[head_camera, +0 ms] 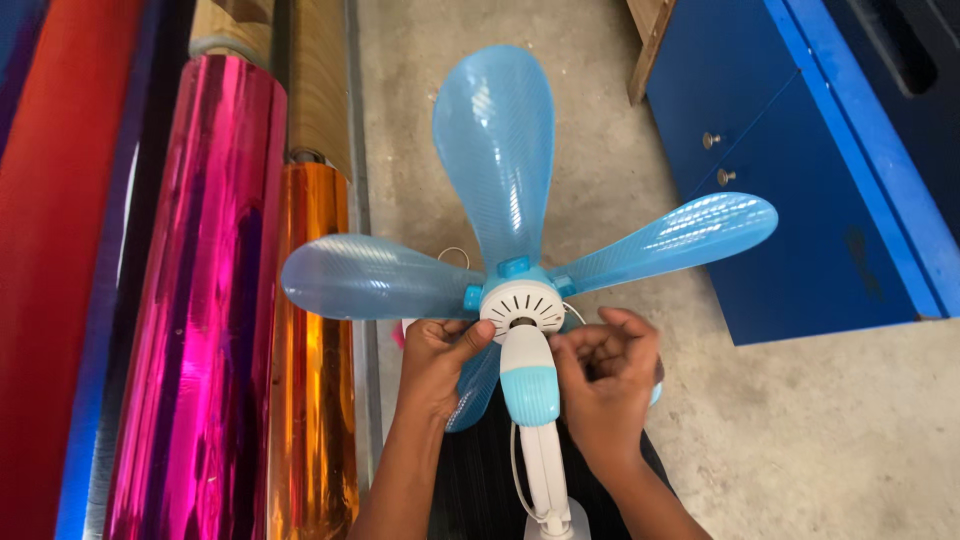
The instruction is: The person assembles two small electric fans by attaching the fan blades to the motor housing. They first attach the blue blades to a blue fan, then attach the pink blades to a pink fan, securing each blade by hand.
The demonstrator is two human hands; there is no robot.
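Observation:
A small fan (521,310) with translucent blue blades and a white motor hub sits before me on a white and light-blue stem (530,385). One blade (497,140) points away from me, two spread left and right, and a lower one shows behind my left hand. My left hand (437,362) grips the left side of the hub, thumb against its white face. My right hand (603,385) has its fingers curled at the hub's right side, beside the stem. A thin white cord (516,462) runs down by the stem.
Rolls of shiny film lie along the left: red (55,250), magenta (200,300) and orange (312,350), with wood-patterned rolls (320,80) behind. A blue cabinet (800,170) with two small knobs stands at the right. The floor (800,440) is grey concrete.

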